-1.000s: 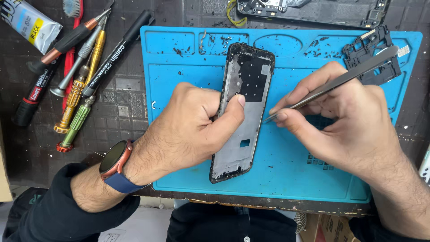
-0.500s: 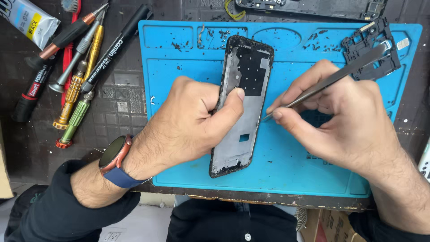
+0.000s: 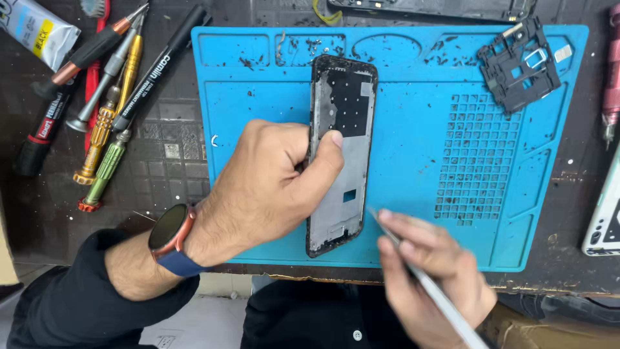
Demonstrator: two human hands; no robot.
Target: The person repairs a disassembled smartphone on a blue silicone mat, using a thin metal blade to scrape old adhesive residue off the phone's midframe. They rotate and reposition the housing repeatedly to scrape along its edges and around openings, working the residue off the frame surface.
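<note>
The phone frame [image 3: 341,155] is long and thin, with a dark rim, a black top part and a grey middle with one small square hole. It lies on the blue mat [image 3: 452,84], near the middle, standing tall from top to bottom. The left hand [image 3: 271,184] is closed on it, thumb on the front and fingers wrapped around its left edge. The right hand [image 3: 433,271] is closed around silver tweezers [image 3: 420,278], with the tip just beside the bottom right of the frame.

There is one phone frame in the hands and one mat. One black plastic part [image 3: 520,63] sits in the mat's top right corner. To the left lie about four screwdrivers [image 3: 103,129], two markers [image 3: 155,71] and one tube [image 3: 39,32]. One watch [image 3: 171,229] is on the left wrist. Lots of tiny dark bits dot the mat.
</note>
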